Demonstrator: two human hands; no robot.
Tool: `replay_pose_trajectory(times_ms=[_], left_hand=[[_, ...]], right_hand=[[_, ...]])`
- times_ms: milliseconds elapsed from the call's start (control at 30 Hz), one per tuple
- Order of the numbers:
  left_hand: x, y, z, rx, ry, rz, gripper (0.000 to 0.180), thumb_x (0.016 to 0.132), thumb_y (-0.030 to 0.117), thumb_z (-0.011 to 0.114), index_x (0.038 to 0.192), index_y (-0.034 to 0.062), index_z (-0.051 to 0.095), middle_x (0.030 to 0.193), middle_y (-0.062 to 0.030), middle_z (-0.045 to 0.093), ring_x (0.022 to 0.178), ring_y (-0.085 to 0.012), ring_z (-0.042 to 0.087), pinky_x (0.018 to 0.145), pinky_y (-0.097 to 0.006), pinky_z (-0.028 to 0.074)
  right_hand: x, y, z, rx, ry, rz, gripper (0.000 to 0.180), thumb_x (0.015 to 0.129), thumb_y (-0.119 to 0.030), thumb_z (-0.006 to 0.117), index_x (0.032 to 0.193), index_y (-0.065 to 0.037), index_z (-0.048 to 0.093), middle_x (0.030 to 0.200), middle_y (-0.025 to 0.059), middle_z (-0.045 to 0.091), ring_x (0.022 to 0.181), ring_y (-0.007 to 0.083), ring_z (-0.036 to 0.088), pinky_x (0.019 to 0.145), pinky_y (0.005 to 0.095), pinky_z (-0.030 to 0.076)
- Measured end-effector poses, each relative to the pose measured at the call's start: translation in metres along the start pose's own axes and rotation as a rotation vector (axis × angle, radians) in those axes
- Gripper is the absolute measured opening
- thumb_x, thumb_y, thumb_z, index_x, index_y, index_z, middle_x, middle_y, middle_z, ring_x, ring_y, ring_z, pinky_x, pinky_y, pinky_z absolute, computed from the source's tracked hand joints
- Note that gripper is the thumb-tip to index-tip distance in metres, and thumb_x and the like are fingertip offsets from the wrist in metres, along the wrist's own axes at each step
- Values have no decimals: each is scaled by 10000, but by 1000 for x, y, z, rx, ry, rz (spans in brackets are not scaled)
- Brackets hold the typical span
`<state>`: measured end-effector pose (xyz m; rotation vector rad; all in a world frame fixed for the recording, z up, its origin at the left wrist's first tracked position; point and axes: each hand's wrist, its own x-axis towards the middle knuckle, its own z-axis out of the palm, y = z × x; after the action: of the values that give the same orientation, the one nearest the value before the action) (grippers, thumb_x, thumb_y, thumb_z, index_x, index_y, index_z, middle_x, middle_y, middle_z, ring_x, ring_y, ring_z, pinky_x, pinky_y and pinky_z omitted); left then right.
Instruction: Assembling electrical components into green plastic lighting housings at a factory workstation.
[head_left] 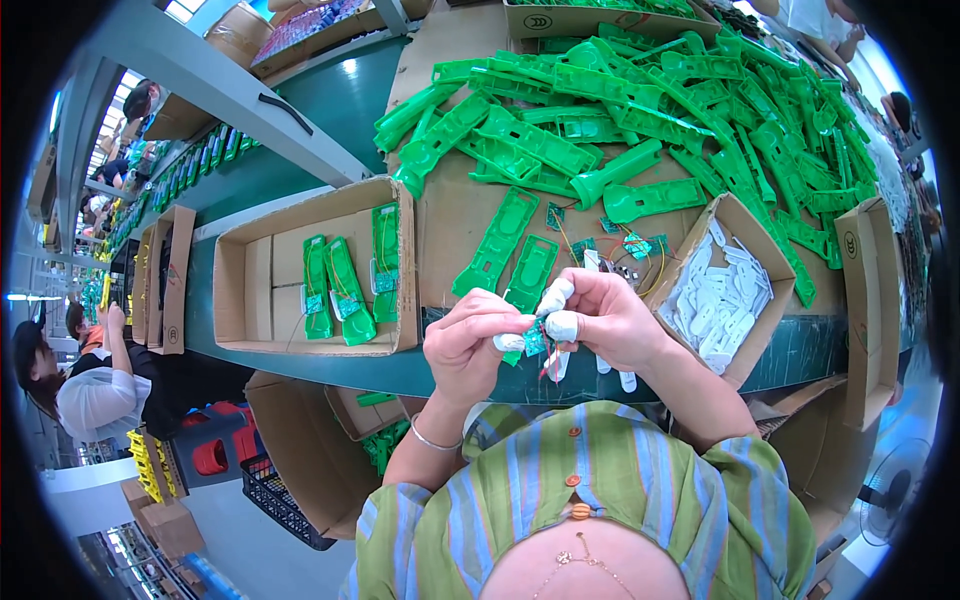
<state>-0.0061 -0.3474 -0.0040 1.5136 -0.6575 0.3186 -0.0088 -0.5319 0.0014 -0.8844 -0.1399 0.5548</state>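
Close to my body, at the table's front edge, my left hand (472, 340) and my right hand (602, 318) meet with bent fingers around a small green circuit board (535, 338). White covers wrap some of the fingertips. Thin red wires hang below the board, beside a white piece whose kind I cannot make out. Just beyond the hands lies a green plastic housing (532, 270), with a longer green housing (503, 235) behind it. More small circuit boards (638, 245) with yellow and red wires lie past my right hand.
A large heap of green housings (640, 110) covers the back. To the left, a cardboard box (235, 280) holds 3 housings fitted with boards. White plastic parts (725, 300) fill a box at right. A metal frame post (230, 80) slants over the left; people work beyond.
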Motion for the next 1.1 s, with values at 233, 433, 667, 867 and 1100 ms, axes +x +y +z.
replay_pose_trajectory(times_ms=[233,433,667,867,1100], left_hand=[[-24,-10,-7,-213,185,-554,500,736,195,693,1136,-23,488,987,-136,563,864,-241,560,759,-326,445],[-53,-37,11,814,-326,-627,497,678,172,692,1077,-6,455,883,-155,556,812,-351,544,724,-416,444],[-29,-14,3,-429,24,-926,404,769,61,654,1119,34,453,978,-91,598,812,-167,599,708,-286,494],[-24,-18,5,-818,-9,-769,516,863,247,565,1283,50,339,1117,-101,542,940,-201,566,815,-371,481],[-29,-17,16,-995,263,-815,420,964,341,287,1224,47,434,1146,-122,539,1042,-225,532,895,-373,424]], right_hand=[[-6,-6,-5,-266,130,-106,133,814,-6,607,925,-5,535,858,31,584,756,76,581,634,221,496],[-8,-8,-3,-357,163,-209,133,808,41,586,918,0,523,865,31,571,793,85,581,691,232,506],[-24,-30,-1,-422,257,-315,152,791,78,576,914,8,522,883,44,554,841,97,571,749,248,487],[-17,-11,17,-472,228,-157,174,805,52,573,971,16,531,860,32,575,789,80,592,647,212,488],[-7,3,26,-739,303,-296,147,787,61,589,924,32,542,815,14,555,753,71,590,606,208,490]])
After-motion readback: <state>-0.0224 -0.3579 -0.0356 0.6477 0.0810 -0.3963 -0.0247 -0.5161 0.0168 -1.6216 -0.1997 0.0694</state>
